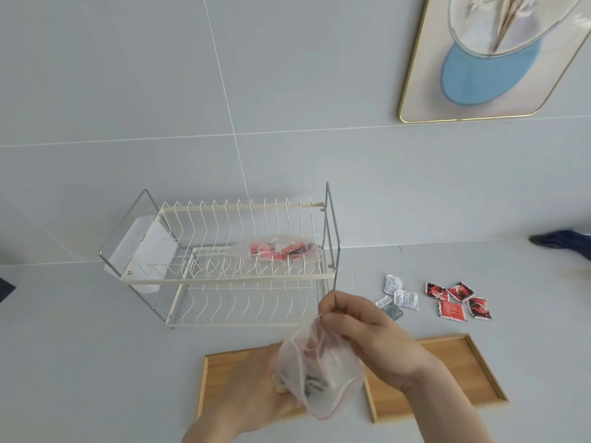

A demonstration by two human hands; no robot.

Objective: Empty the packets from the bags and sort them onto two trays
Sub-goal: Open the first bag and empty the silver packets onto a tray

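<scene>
A clear plastic bag (319, 372) with dark packets inside hangs in front of me over the gap between two wooden trays. My right hand (367, 337) pinches its top edge, while my left hand (252, 394) cups it from below. The left tray (217, 372) and the right tray (463, 372) lie side by side on the counter. A second clear bag (281, 249) with red packets rests on the upper tier of the dish rack (224, 251). Three silver-white packets (398, 297) and several red packets (457, 300) lie loose on the counter behind the right tray.
The white wire dish rack stands against the tiled wall, with a white plastic holder (144, 247) on its left end. A framed picture (492, 52) hangs on the wall at upper right. A dark blue object (559, 241) lies at the far right edge.
</scene>
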